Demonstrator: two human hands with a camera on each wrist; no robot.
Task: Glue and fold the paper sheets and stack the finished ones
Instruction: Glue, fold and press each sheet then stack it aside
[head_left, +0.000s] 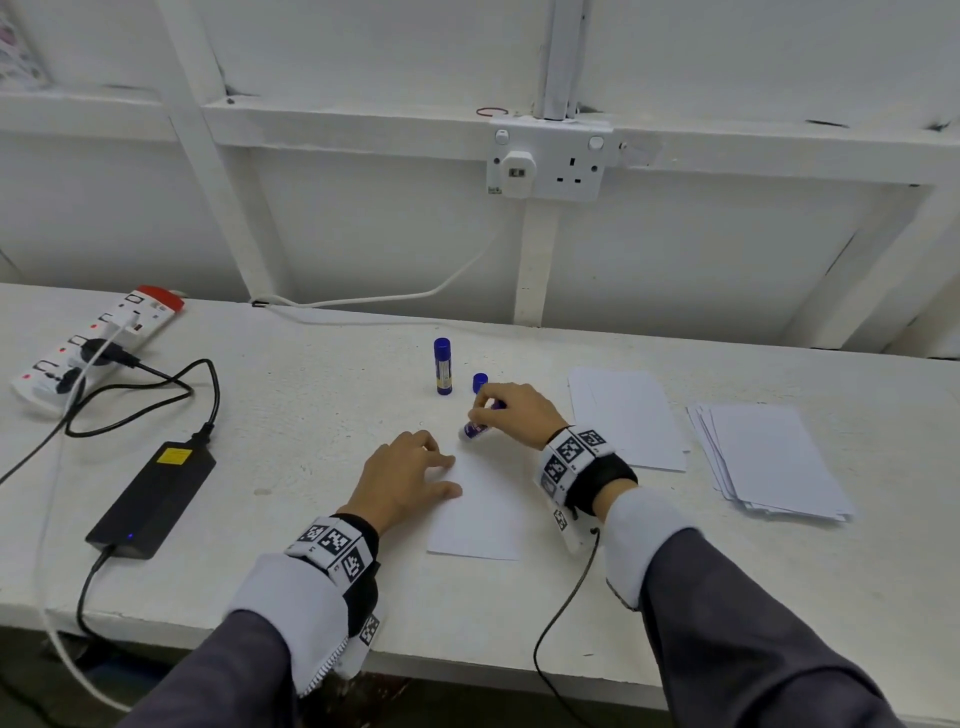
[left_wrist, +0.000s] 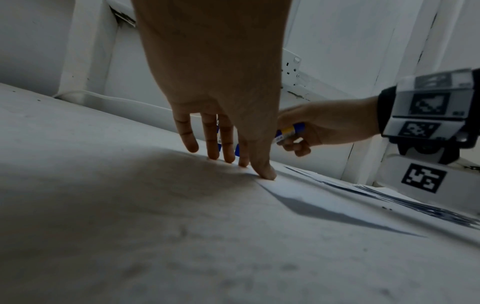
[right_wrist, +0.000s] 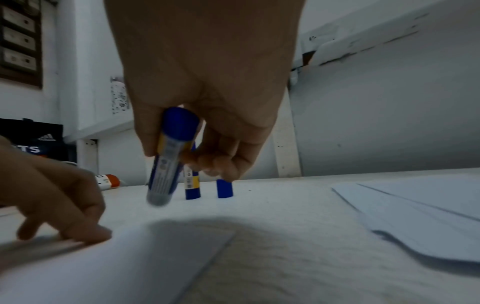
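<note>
1. White workbench (head_left: 311, 415) against a white wall, power strip (head_left: 98, 338) at far left.
2. Left hand (head_left: 410, 483), fingers flat, presses the paper sheet (head_left: 483, 519).
3. Right hand (head_left: 514, 415) grips an uncapped glue stick (head_left: 475, 428); its cap (head_left: 480, 382) stands beside a second, capped glue stick (head_left: 442, 366).
4. Two paper stacks (head_left: 628, 415) (head_left: 774, 462) lie right.

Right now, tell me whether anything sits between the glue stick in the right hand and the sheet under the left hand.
Nothing visible does. The right hand holds the uncapped glue stick tip-down beside the sheet's far edge; the left hand presses the sheet's left side.
</note>
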